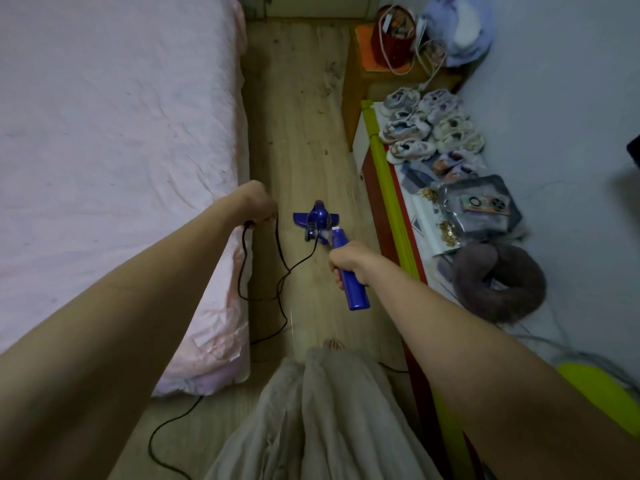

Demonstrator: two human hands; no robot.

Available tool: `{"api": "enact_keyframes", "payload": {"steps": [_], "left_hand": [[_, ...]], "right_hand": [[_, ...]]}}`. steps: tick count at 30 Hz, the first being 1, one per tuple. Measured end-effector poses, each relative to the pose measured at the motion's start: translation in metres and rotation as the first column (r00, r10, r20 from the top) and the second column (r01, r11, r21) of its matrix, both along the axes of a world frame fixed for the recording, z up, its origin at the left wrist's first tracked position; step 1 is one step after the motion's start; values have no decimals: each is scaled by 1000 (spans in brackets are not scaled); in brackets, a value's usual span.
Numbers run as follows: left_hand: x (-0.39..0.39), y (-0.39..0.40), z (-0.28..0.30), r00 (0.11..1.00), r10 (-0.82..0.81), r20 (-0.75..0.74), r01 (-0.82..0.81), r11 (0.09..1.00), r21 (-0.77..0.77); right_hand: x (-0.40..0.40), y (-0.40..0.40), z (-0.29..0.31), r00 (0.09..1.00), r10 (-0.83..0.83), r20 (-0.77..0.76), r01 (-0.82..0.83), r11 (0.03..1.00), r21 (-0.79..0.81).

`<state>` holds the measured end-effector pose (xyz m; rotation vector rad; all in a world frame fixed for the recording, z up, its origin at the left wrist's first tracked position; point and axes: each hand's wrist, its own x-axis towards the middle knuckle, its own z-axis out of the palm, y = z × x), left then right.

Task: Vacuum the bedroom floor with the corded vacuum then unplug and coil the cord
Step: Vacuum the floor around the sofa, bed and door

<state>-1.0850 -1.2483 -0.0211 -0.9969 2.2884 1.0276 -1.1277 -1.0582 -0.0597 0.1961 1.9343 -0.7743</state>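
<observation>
A blue corded vacuum (320,221) stands with its head on the wooden floor (304,133) in the aisle between the bed and a low shelf. My right hand (348,259) is closed around its blue handle (351,289). My left hand (258,202) holds a loop of the black cord (282,268) up beside the bed edge. The cord hangs down from that hand, runs to the vacuum body and trails back along the floor past my legs to the lower left. Dark debris lies scattered on the floor farther ahead.
A bed with a pink sheet (114,150) fills the left. On the right, a low shelf with a green rail (384,174) holds several shoes (426,123), bags and a furry neck pillow (498,282). A wooden nightstand (374,77) carries a red bag. The aisle is narrow.
</observation>
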Motion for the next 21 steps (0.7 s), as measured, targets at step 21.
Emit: {"api": "enact_keyframes", "payload": {"steps": [21], "left_hand": [[17,41,4,989,-143,-46,144,989,20]], "right_hand": [[54,66,16,995,9,-101,3,993,121]]}}
